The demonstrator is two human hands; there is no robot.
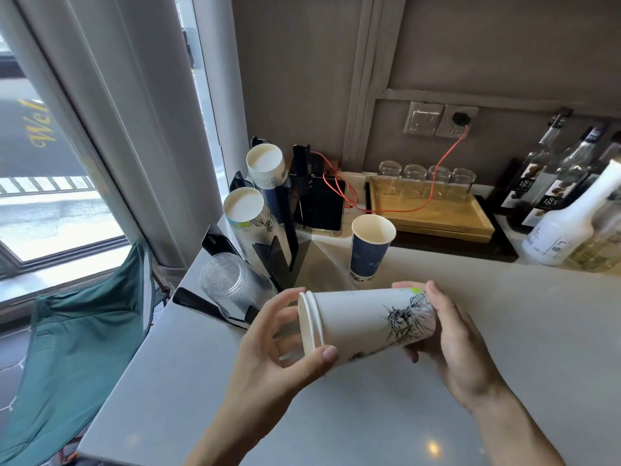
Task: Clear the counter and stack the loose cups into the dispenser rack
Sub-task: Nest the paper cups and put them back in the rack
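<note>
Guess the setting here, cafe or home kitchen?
Most likely a cafe or drinks counter. A black dispenser rack holds stacks of paper and clear plastic cups, syrup bottles line the wall, and both hands hold nested printed paper cups over the counter.

Matt white paper cups (366, 322), clear plastic cups (228, 284), smooth pale counter (369, 415), wooden tray (433, 216), glass jars (426, 179)

We seem to stand at a café counter (369, 415): a cup dispenser rack (268, 250), syrup bottles (551, 169), glasses (426, 179) on a tray.
</note>
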